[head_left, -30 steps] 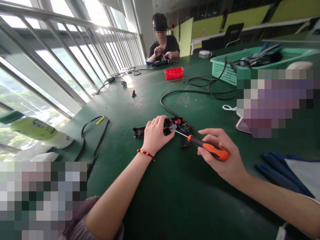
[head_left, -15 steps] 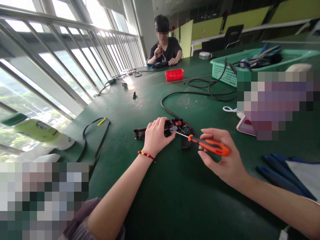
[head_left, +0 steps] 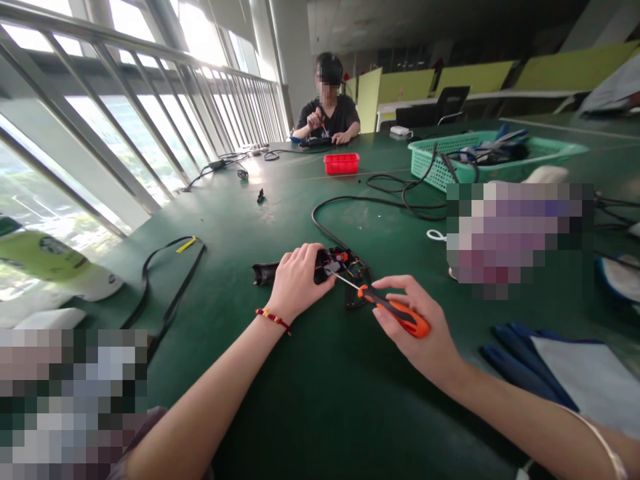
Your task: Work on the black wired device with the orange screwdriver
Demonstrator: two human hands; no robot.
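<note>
On the green table lies an opened black corded tool housing [head_left: 266, 273], its coloured wires and a grey part showing on the right side. My left hand [head_left: 296, 279] is wrapped over its middle, with the thumb beside the grey part. A screwdriver with an orange and black handle [head_left: 400, 315] is held in the thumb and fingers of my right hand [head_left: 425, 337]. The metal shaft slants left, and its tip meets the inside of the housing near my left thumb; the exact contact point is too small to make out.
A black cable [head_left: 320, 212] runs from the housing towards a green basket [head_left: 435, 167] of tools. A red tray [head_left: 341, 164] stands farther back, near a seated person [head_left: 327, 110]. Blue-and-grey gloves [head_left: 565, 367] lie right; a black strap [head_left: 175, 303] and a bottle [head_left: 55, 260] lie left.
The view has tilted and shifted, so most things sit further left and lower. My right fingers have closed more around the screwdriver handle. The left hand keeps its hold on the housing.
</note>
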